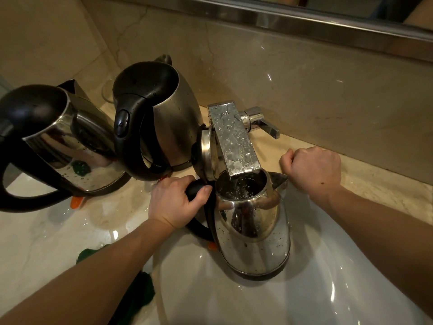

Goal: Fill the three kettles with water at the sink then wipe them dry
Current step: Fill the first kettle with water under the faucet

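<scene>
Shiny kettle (pixel 254 233) w/ lid up sits in white sink (pixel 328 289), under tap (pixel 234 141); 2 more kettles, lids shut, on counter at left: (pixel 161 113) & (pixel 68 146)

A steel kettle with open lid (pixel 253 221) stands in the white sink basin (pixel 304 289), its mouth under the flat chrome tap spout (pixel 234 139). The left hand (pixel 173 205) grips its handle on the left; the right hand (pixel 314 167) rests fisted on the beige stone counter (pixel 35 242) to its right. Behind and left, two more steel kettles with black handles (pixel 161 118) (pixel 61 146) stand side by side. A dark green cloth (pixel 140 294) lies on the counter under the left forearm.
</scene>
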Action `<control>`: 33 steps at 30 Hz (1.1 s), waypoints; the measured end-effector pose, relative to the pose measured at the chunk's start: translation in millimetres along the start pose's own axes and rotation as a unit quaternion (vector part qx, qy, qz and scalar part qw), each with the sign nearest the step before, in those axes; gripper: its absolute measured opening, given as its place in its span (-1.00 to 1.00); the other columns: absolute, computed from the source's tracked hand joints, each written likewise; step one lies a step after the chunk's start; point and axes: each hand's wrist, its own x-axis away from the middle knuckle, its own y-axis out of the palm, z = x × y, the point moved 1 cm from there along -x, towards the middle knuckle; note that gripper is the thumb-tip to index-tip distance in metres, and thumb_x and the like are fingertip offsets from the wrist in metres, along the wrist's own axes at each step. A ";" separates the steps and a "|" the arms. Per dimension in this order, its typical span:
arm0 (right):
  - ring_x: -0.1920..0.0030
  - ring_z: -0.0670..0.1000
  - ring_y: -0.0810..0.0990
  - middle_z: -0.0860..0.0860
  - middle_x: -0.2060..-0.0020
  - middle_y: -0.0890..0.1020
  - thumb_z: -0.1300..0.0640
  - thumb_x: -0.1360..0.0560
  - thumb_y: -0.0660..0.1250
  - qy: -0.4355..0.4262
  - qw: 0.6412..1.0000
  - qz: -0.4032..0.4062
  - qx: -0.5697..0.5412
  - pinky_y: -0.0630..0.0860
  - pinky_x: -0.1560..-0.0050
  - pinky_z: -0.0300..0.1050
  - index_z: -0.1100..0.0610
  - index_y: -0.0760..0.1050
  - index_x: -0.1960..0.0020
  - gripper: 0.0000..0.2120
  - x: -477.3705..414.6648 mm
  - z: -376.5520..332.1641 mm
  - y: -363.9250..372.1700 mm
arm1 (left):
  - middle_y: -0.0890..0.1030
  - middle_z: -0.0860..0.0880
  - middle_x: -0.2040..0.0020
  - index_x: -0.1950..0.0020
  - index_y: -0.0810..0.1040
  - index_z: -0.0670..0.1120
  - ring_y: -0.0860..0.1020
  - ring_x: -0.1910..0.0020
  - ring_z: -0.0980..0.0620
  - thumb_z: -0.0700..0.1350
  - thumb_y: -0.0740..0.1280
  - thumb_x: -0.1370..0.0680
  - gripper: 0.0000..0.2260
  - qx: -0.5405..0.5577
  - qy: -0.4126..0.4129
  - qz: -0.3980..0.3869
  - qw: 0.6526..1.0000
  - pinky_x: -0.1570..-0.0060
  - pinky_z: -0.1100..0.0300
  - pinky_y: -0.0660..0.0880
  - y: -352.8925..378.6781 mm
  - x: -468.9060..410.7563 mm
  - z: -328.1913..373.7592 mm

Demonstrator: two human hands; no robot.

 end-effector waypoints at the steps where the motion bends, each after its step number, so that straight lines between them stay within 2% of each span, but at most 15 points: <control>1: 0.41 0.09 0.47 0.06 0.50 0.42 -0.06 -0.59 -0.04 0.000 1.000 0.000 0.002 0.40 0.31 -0.13 0.12 0.39 0.42 -0.49 -0.1 -0.1 -0.1 | 0.55 -0.04 0.43 0.22 0.63 -0.11 0.52 0.39 -0.06 0.31 -0.01 -0.45 -0.40 0.001 0.000 0.000 1.000 0.33 0.18 0.25 0.0 -0.1 -0.1; 8: 0.40 0.12 0.45 0.05 0.52 0.36 -0.05 -0.58 -0.02 0.002 1.000 0.003 0.007 0.30 0.32 -0.13 0.13 0.39 0.40 -0.52 -0.5 -0.2 0.3 | 0.55 -0.04 0.43 0.23 0.62 -0.11 0.52 0.38 -0.06 0.31 0.00 -0.45 -0.41 0.001 -0.004 0.000 1.000 0.34 0.17 0.29 0.3 0.0 -1.0; 17: 0.39 0.11 0.47 0.06 0.50 0.40 -0.05 -0.59 -0.01 0.005 1.000 0.004 0.002 0.33 0.33 -0.13 0.12 0.38 0.41 -0.51 -0.7 -0.1 1.6 | 0.54 -0.04 0.45 0.25 0.61 -0.12 0.51 0.40 -0.07 0.30 0.01 -0.46 -0.42 0.005 -0.001 0.002 1.000 0.35 0.14 0.36 0.9 -0.5 -1.1; 21: 0.37 0.14 0.51 0.08 0.48 0.45 -0.06 -0.58 -0.02 0.010 1.000 0.002 -0.006 0.43 0.29 -0.10 0.12 0.39 0.41 -0.52 -0.8 -0.2 2.0 | 0.55 -0.04 0.44 0.23 0.63 -0.11 0.52 0.40 -0.06 0.30 0.01 -0.46 -0.42 0.002 0.000 0.005 1.000 0.36 0.16 0.34 1.1 -0.2 -1.2; 33: 0.36 0.14 0.52 0.06 0.49 0.40 -0.06 -0.59 -0.02 0.009 1.000 -0.001 -0.011 0.42 0.29 -0.11 0.10 0.33 0.43 -0.52 -1.4 -0.1 1.9 | 0.53 -0.03 0.45 0.25 0.61 -0.11 0.50 0.41 -0.04 0.31 -0.01 -0.46 -0.41 0.004 -0.003 -0.001 1.000 0.36 0.16 0.33 0.9 -0.1 -1.0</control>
